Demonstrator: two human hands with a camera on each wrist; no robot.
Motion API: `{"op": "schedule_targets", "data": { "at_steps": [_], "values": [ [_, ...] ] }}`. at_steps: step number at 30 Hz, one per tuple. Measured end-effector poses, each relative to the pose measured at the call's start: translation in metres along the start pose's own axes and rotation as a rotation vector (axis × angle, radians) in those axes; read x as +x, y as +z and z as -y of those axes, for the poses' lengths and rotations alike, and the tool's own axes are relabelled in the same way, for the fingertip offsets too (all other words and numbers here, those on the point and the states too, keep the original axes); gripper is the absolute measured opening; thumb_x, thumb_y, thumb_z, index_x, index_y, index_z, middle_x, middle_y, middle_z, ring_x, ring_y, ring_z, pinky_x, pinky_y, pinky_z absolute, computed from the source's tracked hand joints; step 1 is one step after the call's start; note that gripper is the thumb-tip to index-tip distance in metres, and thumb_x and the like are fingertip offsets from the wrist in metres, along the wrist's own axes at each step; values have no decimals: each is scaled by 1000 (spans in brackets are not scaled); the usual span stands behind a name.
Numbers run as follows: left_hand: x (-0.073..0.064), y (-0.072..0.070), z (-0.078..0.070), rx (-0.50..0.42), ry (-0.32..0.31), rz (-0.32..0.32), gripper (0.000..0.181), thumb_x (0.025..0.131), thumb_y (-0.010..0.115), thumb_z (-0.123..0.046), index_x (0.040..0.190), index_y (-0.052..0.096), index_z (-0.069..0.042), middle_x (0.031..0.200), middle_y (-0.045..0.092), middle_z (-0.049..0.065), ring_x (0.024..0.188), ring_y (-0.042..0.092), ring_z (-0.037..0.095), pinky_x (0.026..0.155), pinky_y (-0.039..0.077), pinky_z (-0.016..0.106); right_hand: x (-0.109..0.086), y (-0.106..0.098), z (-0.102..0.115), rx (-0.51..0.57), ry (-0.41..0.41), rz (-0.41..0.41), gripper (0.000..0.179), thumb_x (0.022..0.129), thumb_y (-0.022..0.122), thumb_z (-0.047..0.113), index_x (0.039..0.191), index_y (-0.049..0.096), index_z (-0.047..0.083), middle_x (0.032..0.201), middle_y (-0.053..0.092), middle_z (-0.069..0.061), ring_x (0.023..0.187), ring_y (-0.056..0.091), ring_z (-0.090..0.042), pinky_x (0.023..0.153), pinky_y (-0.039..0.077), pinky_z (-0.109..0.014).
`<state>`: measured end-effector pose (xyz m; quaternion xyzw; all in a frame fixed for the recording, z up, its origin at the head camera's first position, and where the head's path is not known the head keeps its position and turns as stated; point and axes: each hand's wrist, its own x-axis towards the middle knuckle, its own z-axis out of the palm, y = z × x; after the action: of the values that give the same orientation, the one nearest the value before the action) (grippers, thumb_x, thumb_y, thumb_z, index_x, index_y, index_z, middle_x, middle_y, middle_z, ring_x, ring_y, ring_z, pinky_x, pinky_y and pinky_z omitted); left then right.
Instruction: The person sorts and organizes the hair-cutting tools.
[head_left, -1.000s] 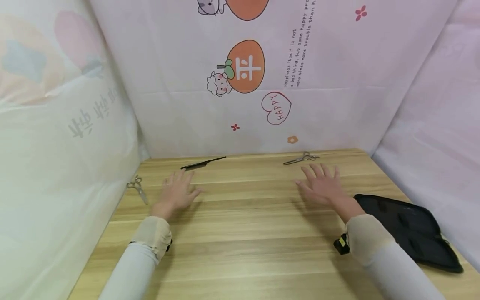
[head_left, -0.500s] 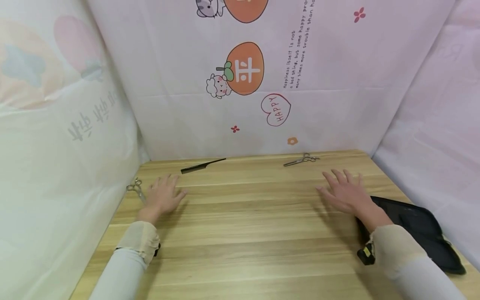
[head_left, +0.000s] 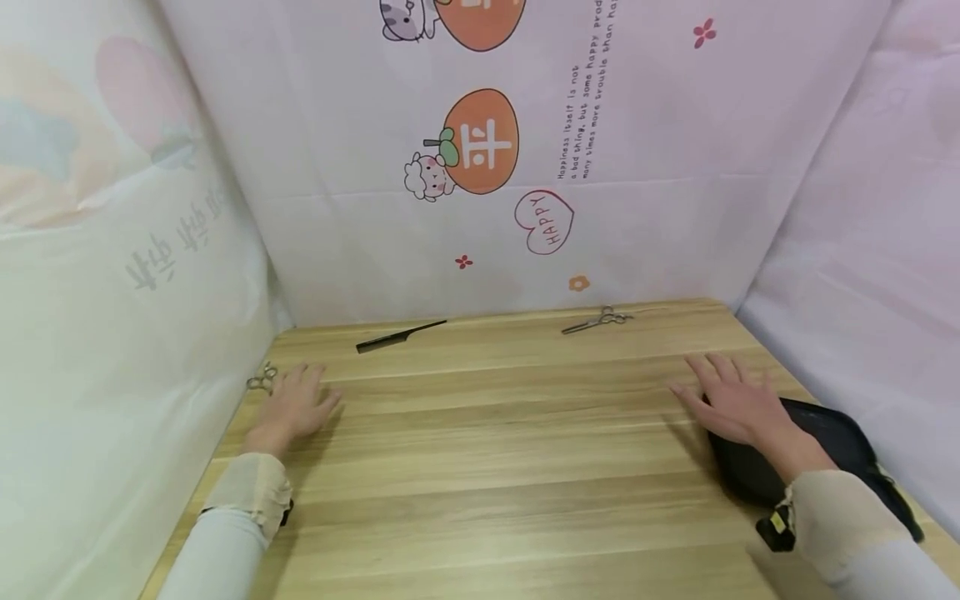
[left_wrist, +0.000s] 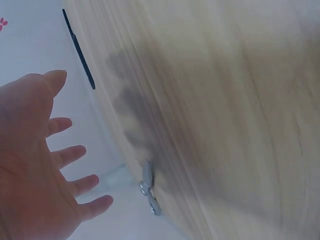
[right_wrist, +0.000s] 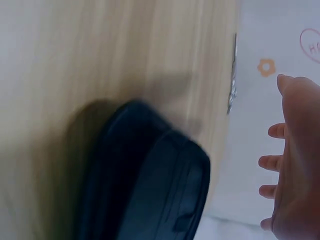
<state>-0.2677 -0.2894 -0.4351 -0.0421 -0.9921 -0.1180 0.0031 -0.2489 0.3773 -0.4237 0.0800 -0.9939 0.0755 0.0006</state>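
My left hand point(head_left: 294, 407), fingers spread, hovers over the left side of the table and holds nothing. It partly covers a pair of silver scissors point(head_left: 258, 382) at the left edge; the left wrist view shows these scissors point(left_wrist: 148, 185) lying apart from the fingers. Over at the right, my right hand point(head_left: 738, 406) is spread above the near corner of an open black zip case point(head_left: 836, 437), with nothing in it. In the right wrist view the case point(right_wrist: 165, 185) lies below the hand. A black rat-tail comb point(head_left: 386, 341) and a second pair of scissors point(head_left: 597, 320) lie along the back edge.
The wood-grain table point(head_left: 495, 467) is enclosed by a printed white cloth point(head_left: 337, 167) at the back and cloth sheets on both sides. The left scissors lie close to the left sheet point(head_left: 112, 375); the case lies close to the right one point(head_left: 885, 275).
My hands have moved apart: the left went left and nearer, now covering the scissors' blades; the right went right, over the case. The comb, scissors and case stay in place.
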Motion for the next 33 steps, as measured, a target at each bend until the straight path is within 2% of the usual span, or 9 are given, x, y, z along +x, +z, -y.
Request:
{"op": "schedule_targets", "data": {
  "at_steps": [5,12,19,25,30,33],
  "values": [
    [-3,-1,10,-23,-51,20,73,106,47,-50,156,33,1,158,21,38,140,20,65,107,21,79,-6,3,-14,21,36,15,85,104,32,66,160,25,1,158,19,-37,140,13,-64,102,2,-85],
    [-2,-4,22,-61,-118,47,74,105,47,-47,156,30,4,156,21,39,138,18,67,107,19,80,-20,3,-41,16,104,28,88,105,31,66,162,13,1,157,15,-39,139,11,-65,98,2,-86],
    [-5,-10,30,-28,-182,83,76,105,49,-46,156,28,6,155,17,42,136,21,67,104,26,79,-42,7,-77,19,168,56,92,103,31,69,161,11,0,154,11,-42,133,10,-69,93,5,-87],
    [-7,-11,38,31,-167,89,73,105,49,-42,152,31,11,154,16,44,134,26,68,107,29,74,-61,16,-111,30,226,128,96,101,30,72,159,13,-2,152,5,-44,127,12,-72,88,9,-88],
    [-7,-8,46,50,-156,90,72,105,49,-41,151,33,11,154,19,44,130,33,67,103,35,72,-72,28,-132,28,296,175,102,98,29,77,160,5,-2,149,1,-47,125,13,-74,91,13,-88],
    [-6,-5,50,49,-164,105,73,105,47,-42,152,31,11,153,18,45,129,34,68,100,38,73,-76,33,-142,29,284,179,100,100,29,74,159,4,-4,149,0,-48,121,15,-76,90,18,-87]
  ]
}}
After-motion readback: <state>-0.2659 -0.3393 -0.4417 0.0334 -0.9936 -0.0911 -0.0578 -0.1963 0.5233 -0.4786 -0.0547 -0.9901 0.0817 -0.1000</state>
